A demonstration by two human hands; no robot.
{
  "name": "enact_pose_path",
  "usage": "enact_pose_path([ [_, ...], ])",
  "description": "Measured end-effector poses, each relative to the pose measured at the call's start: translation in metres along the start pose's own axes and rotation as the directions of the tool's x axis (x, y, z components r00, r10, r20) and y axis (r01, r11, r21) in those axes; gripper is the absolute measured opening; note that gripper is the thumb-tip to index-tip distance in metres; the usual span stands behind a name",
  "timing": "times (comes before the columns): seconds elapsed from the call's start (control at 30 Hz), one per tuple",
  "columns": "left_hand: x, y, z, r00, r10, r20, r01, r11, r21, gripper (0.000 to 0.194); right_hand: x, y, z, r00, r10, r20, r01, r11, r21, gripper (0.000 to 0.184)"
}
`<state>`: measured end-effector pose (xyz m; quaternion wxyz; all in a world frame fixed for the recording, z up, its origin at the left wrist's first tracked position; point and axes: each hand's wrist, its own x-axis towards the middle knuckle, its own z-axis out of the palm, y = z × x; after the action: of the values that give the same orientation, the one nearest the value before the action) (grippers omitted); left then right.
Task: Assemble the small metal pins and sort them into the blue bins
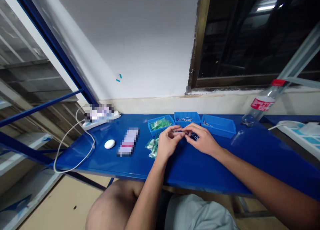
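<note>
My left hand and my right hand meet above the blue table, fingertips pinched together. Whatever small item they hold between them is too small to make out. Several thin metal pieces show just behind the fingers of my right hand. Close to my left hand, small green-and-clear packets lie on the table. Beyond the hands stand three blue bins: the left bin has green packets, the middle bin thin metal pins, and the right bin a few tiny metal parts.
Left on the blue table are a pixelated flat object, a white oval item and a power strip with a looping white cable. A red-capped bottle leans at the back right, near a white tray.
</note>
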<state>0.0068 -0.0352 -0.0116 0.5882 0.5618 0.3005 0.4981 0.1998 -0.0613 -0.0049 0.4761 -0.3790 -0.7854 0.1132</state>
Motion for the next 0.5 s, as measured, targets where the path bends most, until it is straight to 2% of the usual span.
enact_pose_path([
  [0.07, -0.0009, 0.0011, 0.0009, 1.0, -0.016, 0.011, 0.016, 1.0, 0.001, 0.052, -0.0001, -0.0006, 0.0001, 1.0, -0.002, 0.016, 0.002, 1.0, -0.001, 0.032],
  [0.17, -0.003, 0.0042, 0.0039, 1.0, -0.018, 0.008, 0.018, 0.999, 0.043, 0.049, 0.0, -0.0008, 0.0002, 1.0, 0.015, -0.006, -0.015, 1.0, -0.015, 0.026],
  [0.33, -0.0061, 0.0063, 0.0063, 1.0, -0.024, -0.018, 0.028, 0.965, 0.259, 0.032, -0.0004, 0.0038, 0.0001, 0.995, 0.088, -0.036, -0.089, 0.996, -0.026, 0.016],
  [0.5, -0.0049, 0.0008, 0.0018, 0.998, 0.035, -0.057, -0.013, 0.939, 0.345, 0.021, -0.0005, 0.0052, 0.0023, 0.999, 0.042, 0.023, -0.042, 0.999, 0.004, 0.017],
])
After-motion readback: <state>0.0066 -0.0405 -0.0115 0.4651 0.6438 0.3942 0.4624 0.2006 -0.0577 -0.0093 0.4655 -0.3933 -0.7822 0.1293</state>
